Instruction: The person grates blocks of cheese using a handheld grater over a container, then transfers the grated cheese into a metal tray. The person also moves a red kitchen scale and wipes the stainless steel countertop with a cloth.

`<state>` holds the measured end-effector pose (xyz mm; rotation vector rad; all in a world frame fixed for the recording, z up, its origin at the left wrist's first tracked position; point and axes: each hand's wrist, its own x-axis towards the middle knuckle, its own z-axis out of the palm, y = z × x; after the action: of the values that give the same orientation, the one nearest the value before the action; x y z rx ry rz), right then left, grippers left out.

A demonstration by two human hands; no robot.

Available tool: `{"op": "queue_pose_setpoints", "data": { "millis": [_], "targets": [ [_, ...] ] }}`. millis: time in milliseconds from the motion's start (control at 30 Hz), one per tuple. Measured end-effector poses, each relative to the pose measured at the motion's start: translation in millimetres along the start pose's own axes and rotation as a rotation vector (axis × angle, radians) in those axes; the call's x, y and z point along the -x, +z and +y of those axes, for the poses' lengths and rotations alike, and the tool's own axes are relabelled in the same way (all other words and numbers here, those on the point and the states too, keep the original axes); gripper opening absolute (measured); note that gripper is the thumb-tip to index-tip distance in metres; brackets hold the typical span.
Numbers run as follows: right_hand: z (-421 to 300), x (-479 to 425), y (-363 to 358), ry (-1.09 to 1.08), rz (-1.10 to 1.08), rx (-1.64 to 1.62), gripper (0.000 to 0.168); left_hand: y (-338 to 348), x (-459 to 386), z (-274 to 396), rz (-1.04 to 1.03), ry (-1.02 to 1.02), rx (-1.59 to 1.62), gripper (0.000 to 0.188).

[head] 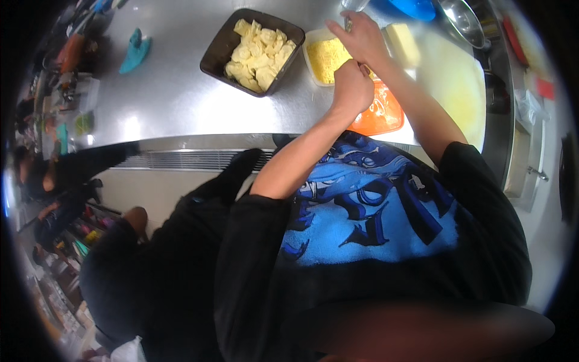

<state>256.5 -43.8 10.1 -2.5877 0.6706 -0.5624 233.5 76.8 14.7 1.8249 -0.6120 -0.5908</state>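
My left hand is a fist around a small dark-ended item, perhaps a handle, at the near right of a white plastic tub of yellow crumbly food. Above the tub's far right side, my right hand is bent around a small metal item, mostly hidden by fingers. An orange lid lies under and beside my left wrist. Right of my hands is a pale yellow block, like cheese or butter. A dark square tub with folded pale dough-like pieces stands to the left.
Beneath these things is a steel counter, with a teal cloth at left. A pale cutting board, a steel bowl and a blue bowl are at right and back. Another person in black is close on my left.
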Motion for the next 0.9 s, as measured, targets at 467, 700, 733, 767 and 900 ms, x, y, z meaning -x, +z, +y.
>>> {"op": "queue_pose_setpoints", "data": {
  "millis": [467, 700, 733, 767, 900],
  "targets": [
    [17.4, 2.7, 25.7, 0.193, -0.025, -0.191, 0.044, 2.0, 7.1, -14.6, -0.072, -0.184, 0.047, 0.018],
    [19.2, -4.7, 27.0, 0.225, -0.029, -0.135, 0.044, 10.7, 8.9, -22.6, -0.115, -0.206, 0.041, 0.020],
    [21.7, -5.0, 28.2, 0.224, -0.038, -0.116, 0.045, 10.1, 9.5, -22.0, -0.124, -0.202, 0.022, 0.021],
    [25.0, -5.3, 29.4, 0.223, -0.047, -0.097, 0.046, 9.7, 9.7, -21.9, -0.123, -0.186, 0.023, 0.021],
    [41.3, -25.4, 30.1, 0.217, -0.081, -0.026, 0.050, 9.1, 4.2, -22.2, -0.144, -0.158, 0.033, 0.023]
  ]
}}
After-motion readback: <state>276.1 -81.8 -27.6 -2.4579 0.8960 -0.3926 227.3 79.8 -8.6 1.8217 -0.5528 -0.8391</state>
